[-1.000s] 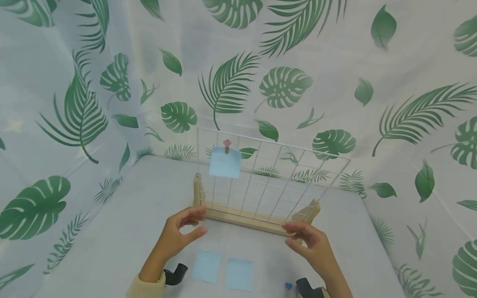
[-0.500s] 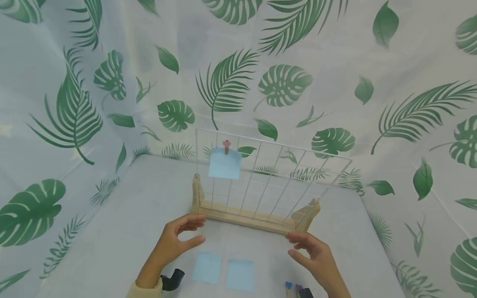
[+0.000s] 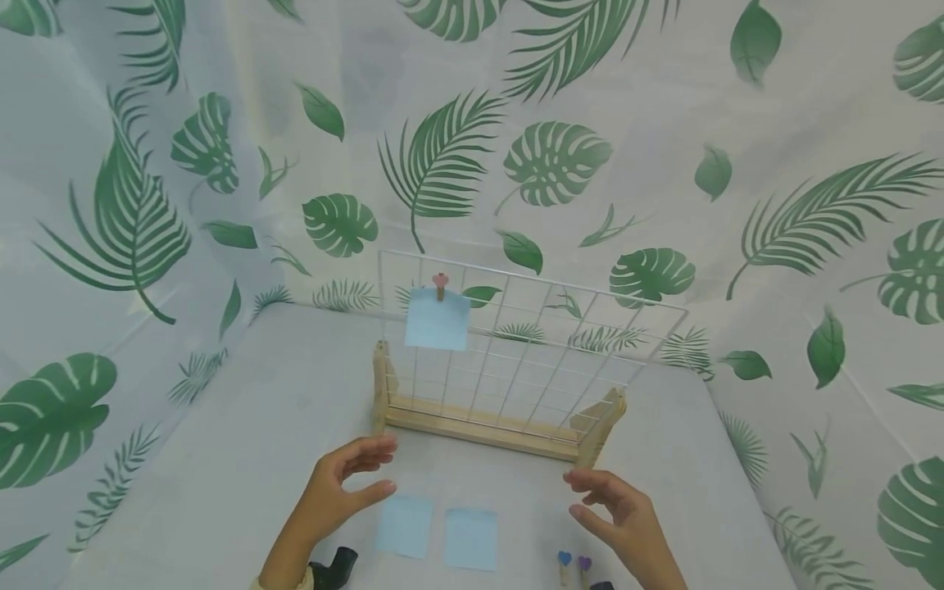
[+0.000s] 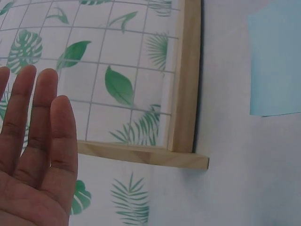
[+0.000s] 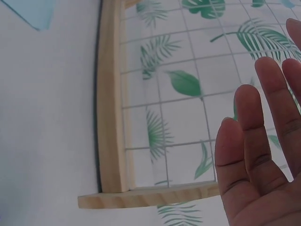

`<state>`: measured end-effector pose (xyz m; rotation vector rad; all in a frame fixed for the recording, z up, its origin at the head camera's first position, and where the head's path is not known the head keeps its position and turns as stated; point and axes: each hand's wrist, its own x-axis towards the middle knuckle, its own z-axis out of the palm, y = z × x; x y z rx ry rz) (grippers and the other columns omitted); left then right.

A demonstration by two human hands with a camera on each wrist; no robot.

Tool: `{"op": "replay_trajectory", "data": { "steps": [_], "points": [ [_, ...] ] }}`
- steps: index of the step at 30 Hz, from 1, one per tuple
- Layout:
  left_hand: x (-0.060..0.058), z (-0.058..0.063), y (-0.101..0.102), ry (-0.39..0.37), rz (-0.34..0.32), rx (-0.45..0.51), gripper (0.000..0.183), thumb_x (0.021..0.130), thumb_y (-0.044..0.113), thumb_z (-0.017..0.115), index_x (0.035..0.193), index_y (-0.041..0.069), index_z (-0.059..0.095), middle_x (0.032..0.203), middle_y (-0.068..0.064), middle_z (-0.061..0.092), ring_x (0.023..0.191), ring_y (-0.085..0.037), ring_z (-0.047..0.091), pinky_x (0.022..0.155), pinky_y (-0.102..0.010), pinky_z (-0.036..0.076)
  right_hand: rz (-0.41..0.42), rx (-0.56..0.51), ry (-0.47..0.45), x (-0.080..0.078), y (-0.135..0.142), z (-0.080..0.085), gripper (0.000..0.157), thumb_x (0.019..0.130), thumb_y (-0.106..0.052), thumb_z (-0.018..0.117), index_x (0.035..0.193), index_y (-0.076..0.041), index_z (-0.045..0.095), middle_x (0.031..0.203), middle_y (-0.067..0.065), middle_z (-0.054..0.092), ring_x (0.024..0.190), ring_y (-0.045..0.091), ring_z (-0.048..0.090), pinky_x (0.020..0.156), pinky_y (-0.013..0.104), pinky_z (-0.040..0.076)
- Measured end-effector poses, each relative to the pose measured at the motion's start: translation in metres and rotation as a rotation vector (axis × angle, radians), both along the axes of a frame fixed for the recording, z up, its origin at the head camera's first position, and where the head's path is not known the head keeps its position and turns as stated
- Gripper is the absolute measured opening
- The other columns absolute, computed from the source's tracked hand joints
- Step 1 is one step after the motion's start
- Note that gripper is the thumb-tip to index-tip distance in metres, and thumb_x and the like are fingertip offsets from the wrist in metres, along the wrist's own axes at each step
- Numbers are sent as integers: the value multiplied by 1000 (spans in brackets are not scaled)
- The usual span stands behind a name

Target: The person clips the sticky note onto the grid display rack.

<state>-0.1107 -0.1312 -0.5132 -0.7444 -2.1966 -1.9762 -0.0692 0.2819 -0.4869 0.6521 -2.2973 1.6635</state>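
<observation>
A white wire grid rack stands in a wooden base at the middle of the table. On its upper left hangs a light blue paper square under a small clothespin with a pink heart. My left hand hovers before the base's left end, fingers relaxed and holding nothing. My right hand is in front of the right end, likewise holding nothing. Between the hands lie two blue paper squares, a left one and a right one. Both wrist views show loosely extended fingers apart from the wood.
A clothespin with a blue heart and one with a purple heart lie by my right hand. The white table meets a leaf-printed curtain at the back and sides.
Both hands have drawn back from the rack's base toward me. The two heart clothespins have come into fuller view. The head view has shifted slightly.
</observation>
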Motion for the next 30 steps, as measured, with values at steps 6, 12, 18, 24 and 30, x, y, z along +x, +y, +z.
{"op": "replay_trajectory", "data": {
  "steps": [6,12,18,24,30],
  "points": [
    [3,-5,-1,-60,-14,3,44,94,-3,78,137,-4,66,133,11,71,117,-12,69,99,-27,58,-30,28,-11,3,3,-7,41,86,23,73,125,10,68,124,-10,76,111,2,68,87,18,56],
    [5,-12,-2,-113,-24,12,44,96,-2,77,138,-2,66,134,10,71,118,-11,68,100,-26,57,-82,74,-45,7,5,-13,39,87,19,76,123,9,69,119,-12,77,108,-1,69,83,19,57],
    [7,-19,-2,-135,-13,13,44,97,-1,77,139,-4,65,133,8,72,117,-8,68,100,-30,59,-101,77,-73,10,7,-18,37,87,19,76,122,9,69,117,-12,78,106,-2,69,82,19,58],
    [8,-28,-1,-158,0,14,43,97,0,77,138,-5,65,132,7,72,117,-14,69,99,-31,59,-115,63,-118,12,9,-26,34,88,18,75,120,10,69,114,-10,78,102,-2,71,79,20,59],
    [9,-37,1,-166,4,16,42,97,-1,75,137,-6,65,132,10,72,118,-17,70,98,-29,59,-108,65,-136,14,13,-37,34,88,17,77,120,9,70,114,-10,79,102,6,72,79,21,59]
  ]
}}
